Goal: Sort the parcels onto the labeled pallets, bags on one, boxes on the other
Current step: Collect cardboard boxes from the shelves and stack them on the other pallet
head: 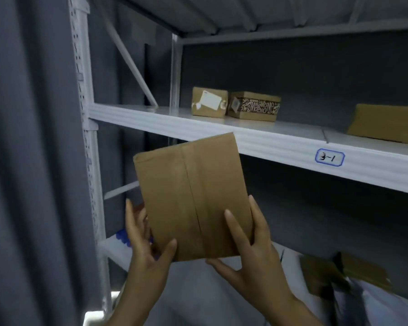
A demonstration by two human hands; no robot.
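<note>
Item: parcel [193, 198]. Flat, brown, with a seam down its face. It is held upright and slightly tilted at centre frame, in front of the shelf [269, 142] and clear of it.

Hold: the left hand [144, 250] grips the lower left corner, thumb on the face and fingers [130, 220] behind. The right hand [252, 255] grips the lower right corner, with one finger laid on the face, the thumb under the bottom edge and the rest along the side. Both hands are closed on the parcel.

Class: box or stiff paper bag cannot be told from this side.

Handling note: both grips sit low, so the top is likely to tip. Slide one hand higher or lay the parcel flat before carrying it. Feel for rigid walls to settle the class, then choose the pallet. No pallet is in view.

Surroundings: label [329, 157] reading "3-1" on the shelf edge, right of centre. Two small boxes [209, 102] stand touching on the shelf, upper centre. A flat box [386, 123] lies at the far right. More parcels [320, 274] lie on the lower shelf, lower right. A grey curtain [33, 161] fills the left of the frame.
</note>
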